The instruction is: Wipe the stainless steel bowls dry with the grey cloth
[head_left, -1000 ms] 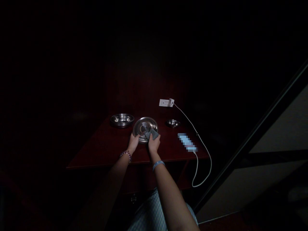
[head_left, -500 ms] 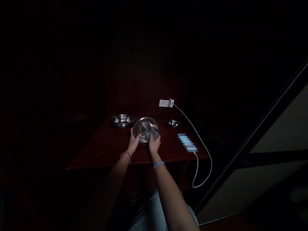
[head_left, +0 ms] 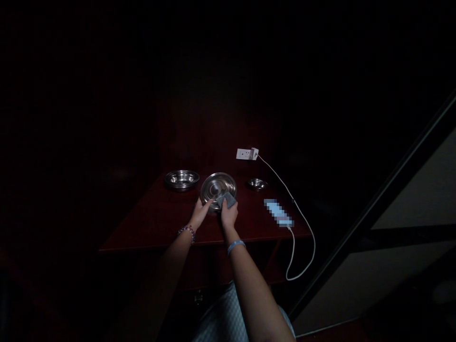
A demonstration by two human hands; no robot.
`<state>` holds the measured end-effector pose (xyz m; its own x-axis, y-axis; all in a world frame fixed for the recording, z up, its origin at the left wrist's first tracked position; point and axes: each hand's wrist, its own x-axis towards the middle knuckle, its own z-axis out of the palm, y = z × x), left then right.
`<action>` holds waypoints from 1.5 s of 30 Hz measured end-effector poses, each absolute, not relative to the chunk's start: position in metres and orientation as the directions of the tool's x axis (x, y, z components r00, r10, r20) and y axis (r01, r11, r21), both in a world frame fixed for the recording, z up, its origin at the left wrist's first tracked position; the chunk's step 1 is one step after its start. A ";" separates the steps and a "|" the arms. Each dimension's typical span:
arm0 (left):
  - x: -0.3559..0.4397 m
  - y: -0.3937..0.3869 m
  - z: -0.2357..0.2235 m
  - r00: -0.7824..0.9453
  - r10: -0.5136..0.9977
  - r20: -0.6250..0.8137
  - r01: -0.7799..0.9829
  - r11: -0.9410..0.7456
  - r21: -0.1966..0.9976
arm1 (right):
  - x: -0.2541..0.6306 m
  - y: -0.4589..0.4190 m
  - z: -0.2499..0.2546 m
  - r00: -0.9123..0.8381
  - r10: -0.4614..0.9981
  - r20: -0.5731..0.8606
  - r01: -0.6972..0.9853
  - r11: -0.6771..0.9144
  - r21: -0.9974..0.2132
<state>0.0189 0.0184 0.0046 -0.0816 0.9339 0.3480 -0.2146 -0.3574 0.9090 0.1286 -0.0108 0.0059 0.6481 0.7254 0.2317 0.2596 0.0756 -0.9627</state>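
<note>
A shiny round steel bowl (head_left: 216, 185) is tilted up above the dark red table, its round base turned towards me. My left hand (head_left: 200, 212) grips its lower left rim, thumb on the near face. In my right hand (head_left: 229, 216) a grey cloth (head_left: 227, 199) is pinched, pressed against the lower right of the bowl. A beaded bracelet is on my left wrist and a light blue band on my right. To the left stand nested steel bowls (head_left: 181, 180); to the right is a small steel bowl (head_left: 257, 184).
A phone (head_left: 278, 213), its screen blurred out, lies on the table (head_left: 142, 230) at right. Its white cable (head_left: 314, 249) loops past the table's edge up to a charger (head_left: 254, 153) in the wall socket (head_left: 243, 154). Surroundings are very dark.
The bowl has turned slightly in my hands, and my left hand sits a little lower and further right on its rim. The cloth stays against the bowl's lower right.
</note>
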 end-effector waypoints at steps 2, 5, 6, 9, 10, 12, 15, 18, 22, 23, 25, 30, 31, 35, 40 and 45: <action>0.020 0.019 0.005 -0.084 0.939 0.334 -0.215 -0.344 0.914 | 0.128 -0.011 0.006 0.627 0.744 0.230 0.276 0.064 -0.959; 0.020 0.020 0.005 -0.090 0.935 0.344 -0.212 -0.355 0.910 | 0.128 -0.011 0.007 0.584 0.779 0.226 0.293 0.057 -0.954; 0.020 0.021 0.005 -0.095 0.933 0.347 -0.210 -0.360 0.909 | 0.128 -0.011 0.007 0.572 0.789 0.224 0.294 0.058 -0.954; 0.019 0.023 0.004 -0.103 0.932 0.347 -0.210 -0.361 0.909 | 0.128 -0.011 0.006 0.558 0.799 0.225 0.291 0.066 -0.954; 0.018 0.023 0.003 -0.108 0.934 0.342 -0.215 -0.358 0.909 | 0.128 -0.011 0.006 0.557 0.798 0.228 0.290 0.069 -0.954; 0.018 0.025 0.002 -0.129 0.937 0.324 -0.232 -0.346 0.909 | 0.128 -0.011 0.005 0.556 0.798 0.231 0.288 0.076 -0.955; 0.019 0.027 0.002 -0.173 0.940 0.293 -0.262 -0.330 0.907 | 0.128 -0.010 0.005 0.553 0.801 0.228 0.291 0.071 -0.954; 0.019 0.029 0.002 -0.203 0.943 0.265 -0.291 -0.316 0.903 | 0.128 -0.009 0.004 0.562 0.795 0.229 0.295 0.067 -0.953; 0.019 0.030 0.002 -0.219 0.952 0.215 -0.290 -0.274 0.917 | 0.127 -0.010 0.003 0.611 0.753 0.243 0.279 0.082 -0.957; 0.019 0.030 0.003 -0.226 0.954 0.195 -0.287 -0.256 0.923 | 0.127 -0.010 0.003 0.623 0.741 0.251 0.279 0.089 -0.956; 0.018 0.029 0.003 -0.240 0.958 0.154 -0.282 -0.221 0.934 | 0.126 -0.012 0.003 0.642 0.715 0.276 0.291 0.106 -0.951; 0.017 0.026 0.006 -0.251 0.956 0.152 -0.262 -0.219 0.940 | 0.123 -0.015 0.003 0.676 0.662 0.324 0.323 0.129 -0.937; 0.017 0.025 0.006 -0.250 0.955 0.160 -0.258 -0.225 0.940 | 0.123 -0.015 0.003 0.676 0.661 0.325 0.325 0.128 -0.937; 0.018 0.022 0.008 -0.241 0.956 0.169 -0.252 -0.230 0.940 | 0.124 -0.012 0.003 0.680 0.671 0.296 0.310 0.102 -0.945; 0.018 0.021 0.008 -0.200 0.953 0.227 -0.241 -0.272 0.932 | 0.126 -0.009 0.001 0.671 0.691 0.268 0.296 0.082 -0.952; 0.018 0.019 0.008 -0.198 0.945 0.261 -0.229 -0.304 0.925 | 0.127 -0.009 0.000 0.645 0.717 0.266 0.313 0.070 -0.947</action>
<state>0.0178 0.0188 0.0078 -0.1984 0.9447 0.2611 -0.2293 -0.3037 0.9248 0.1267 -0.0091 0.0003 0.6448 0.7168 0.2655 0.3128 0.0695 -0.9473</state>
